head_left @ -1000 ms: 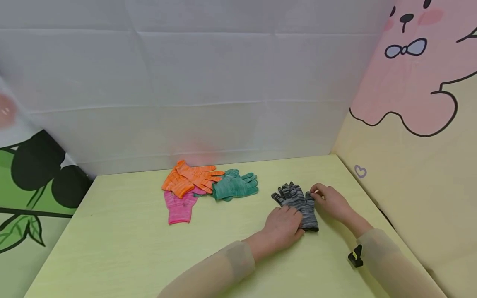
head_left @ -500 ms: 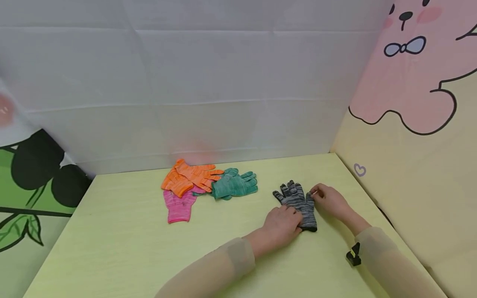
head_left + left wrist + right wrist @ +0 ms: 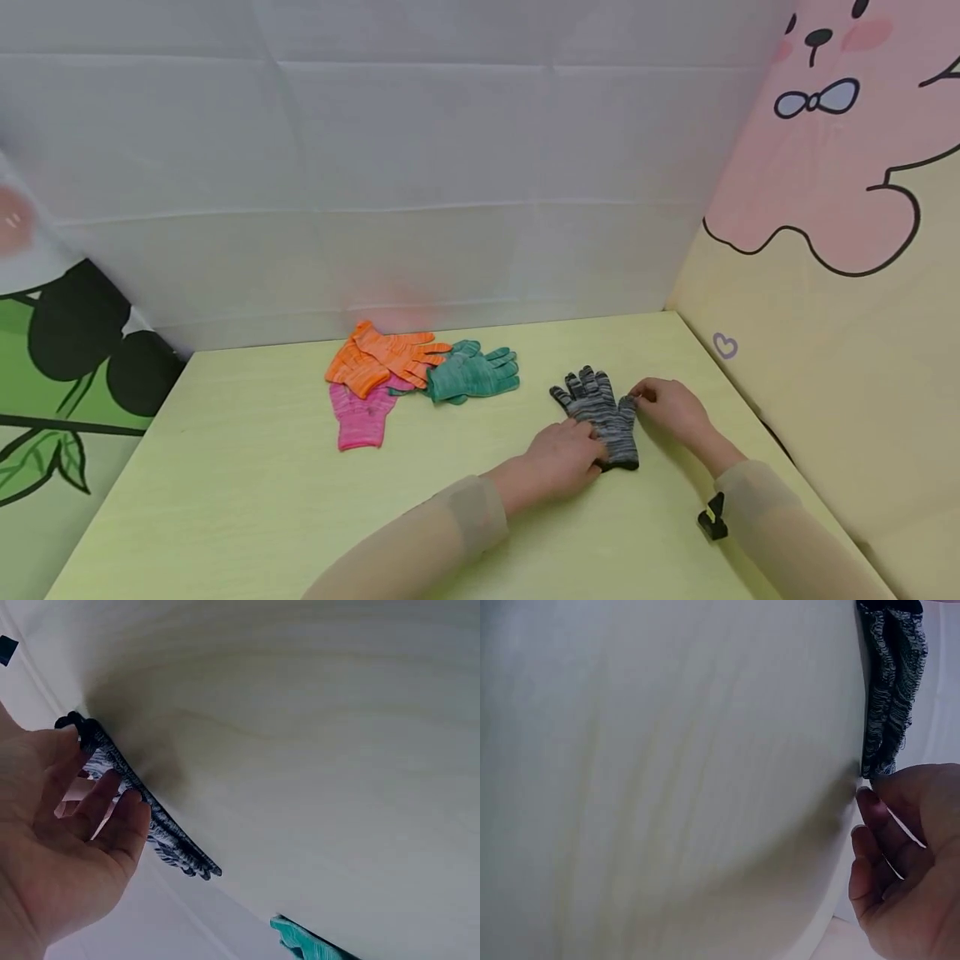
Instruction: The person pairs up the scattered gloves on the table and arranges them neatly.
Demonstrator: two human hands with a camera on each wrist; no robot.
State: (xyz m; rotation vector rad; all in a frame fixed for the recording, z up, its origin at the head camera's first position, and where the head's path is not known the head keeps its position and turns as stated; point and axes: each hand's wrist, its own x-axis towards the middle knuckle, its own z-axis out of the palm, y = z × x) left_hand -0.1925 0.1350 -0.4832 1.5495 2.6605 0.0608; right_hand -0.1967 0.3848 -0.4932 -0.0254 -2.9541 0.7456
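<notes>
The grey glove [image 3: 609, 423] lies flat on the right part of the table [image 3: 262, 508], between the two hands. Compared with one second ago, its thumb leans further out to the right, leaving a wider gap beside the fingers, and its fingers fan out more. The right hand [image 3: 677, 410] has shifted slightly outward and nearer the person; the left hand [image 3: 564, 457] has slid a little to the left along the cuff. The orange gloves [image 3: 393, 354], green gloves [image 3: 476, 375] and pink glove [image 3: 363, 419] stay in their heap, well apart to the left.

The grey glove's fingers point toward the far edge, leaning left, and its dark cuff faces the person. Its long axis runs away from the person on that same slant, with the thumb on the right side (seen edge-on from the left wrist it looks thick, and I cannot tell whether it is one glove or two).

The right thumb and forefinger pinch the tip of the glove's thumb. The left fingers are loosely bent, their tips resting on the glove near its cuff, gripping nothing.
</notes>
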